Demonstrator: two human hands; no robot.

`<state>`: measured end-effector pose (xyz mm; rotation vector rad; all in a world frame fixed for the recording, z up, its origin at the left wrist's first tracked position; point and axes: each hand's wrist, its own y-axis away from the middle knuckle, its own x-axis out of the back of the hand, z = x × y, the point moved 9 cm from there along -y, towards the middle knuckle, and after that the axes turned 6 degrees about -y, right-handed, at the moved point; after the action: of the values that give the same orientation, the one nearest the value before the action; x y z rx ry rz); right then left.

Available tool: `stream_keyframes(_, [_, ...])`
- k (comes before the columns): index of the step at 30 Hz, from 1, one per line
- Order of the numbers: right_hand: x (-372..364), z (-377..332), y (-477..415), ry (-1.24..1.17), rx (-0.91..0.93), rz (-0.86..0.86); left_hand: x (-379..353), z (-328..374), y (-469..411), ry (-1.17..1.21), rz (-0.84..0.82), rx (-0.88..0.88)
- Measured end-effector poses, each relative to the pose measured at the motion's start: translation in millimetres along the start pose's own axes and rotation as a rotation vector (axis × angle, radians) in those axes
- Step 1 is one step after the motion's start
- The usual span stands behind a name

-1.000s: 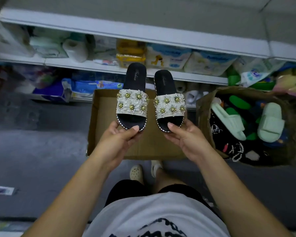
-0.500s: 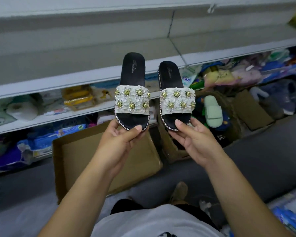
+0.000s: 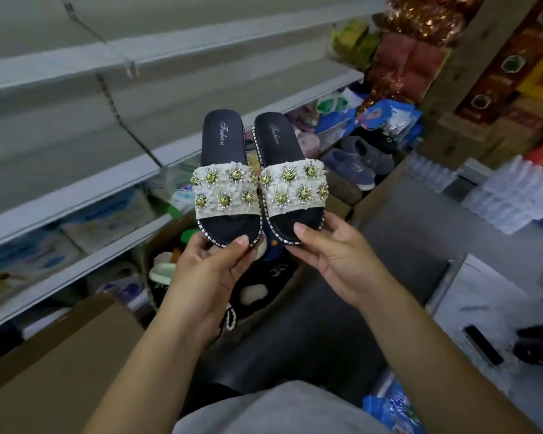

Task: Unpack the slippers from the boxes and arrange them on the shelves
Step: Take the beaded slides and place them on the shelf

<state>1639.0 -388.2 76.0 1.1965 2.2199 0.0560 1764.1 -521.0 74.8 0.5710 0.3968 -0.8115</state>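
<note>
Since a second ago I've swung right and lifted the black flower-strapped slipper pair (image 3: 259, 180) off the flat brown cardboard box (image 3: 54, 364); left hand (image 3: 207, 274) and right hand (image 3: 336, 255) each pinch a toe, slippers touching, before the bare grey metal shelf (image 3: 76, 126). Shelving looks next.

Left slipper (image 3: 227, 183): black insole, white flowered strap, lying flat, toe nearest the viewer, showing at frame centre.
Right slipper (image 3: 287, 180): matching, sitting just beside it.
Shelves (image 3: 76, 126): white, running across upper left.
Box (image 3: 54, 371): brown cardboard, sitting lower left.
</note>
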Motion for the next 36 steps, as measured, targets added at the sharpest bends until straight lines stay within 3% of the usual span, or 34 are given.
stream_keyframes(7, [83.6,-76.3,-18.3,-0.078,0.102,0.094,-114.3,-28.6,-47.0,-0.049,-0.172,0.039])
stream_keyframes(27, [229.0,-236.0,-146.9,-0.228,0.295,0.319,-339.5,-79.9,-231.3,-0.148,-0.429,0.157])
stream_keyframes(36, [295.7,-333.5,-201.7,-0.131,0.36,0.268,-447.6,-103.2,-285.7,-0.114,-0.443,0.054])
